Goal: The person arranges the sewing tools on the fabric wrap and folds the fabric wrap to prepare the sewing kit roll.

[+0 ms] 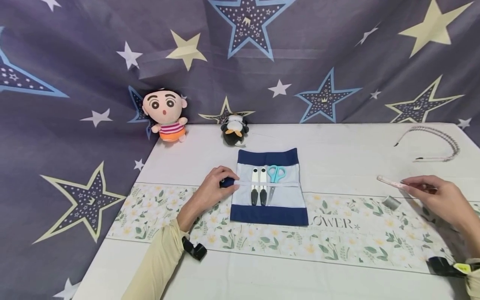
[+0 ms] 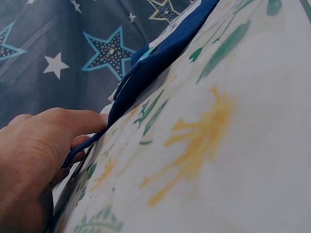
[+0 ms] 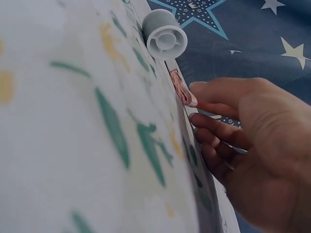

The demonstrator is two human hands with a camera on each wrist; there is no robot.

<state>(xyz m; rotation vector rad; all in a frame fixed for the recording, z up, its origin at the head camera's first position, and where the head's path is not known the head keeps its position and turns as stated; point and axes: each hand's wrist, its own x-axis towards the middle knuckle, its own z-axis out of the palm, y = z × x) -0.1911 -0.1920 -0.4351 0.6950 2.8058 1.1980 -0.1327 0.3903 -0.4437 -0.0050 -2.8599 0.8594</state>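
Left hand (image 1: 213, 191): at centre-left of the frame, thumb and fingers pinching the navy tab (image 1: 226, 182) on the left edge of the pouch; a narrow grip
Pouch (image 1: 268, 215): unfolded flat near the middle of the frame, navy bands at top and bottom, pale panel between
In the pouch: two white tools (image 1: 259, 187) with black lower ends, side by side, and turquoise-handled scissors (image 1: 276, 174) to their right, all under a pale strap (image 1: 289, 184)
Right hand (image 1: 444, 201): at the right of the frame, thumb and forefinger narrowly pinching one end of a folded pink strip (image 1: 389, 181)
Spool (image 1: 391, 203): grey, lying on its side just below the strip
Headband (image 1: 455, 146): upper right, well apart from the spool
Plush toys: a doll (image 1: 165, 108) in orange shorts, upper left; a black-and-white toy (image 1: 234, 131) above the pouch
Table: white cover (image 1: 281, 277) with a floral band (image 1: 157, 212) across it
Backdrop (image 1: 210, 89): dark, star-printed, filling the top
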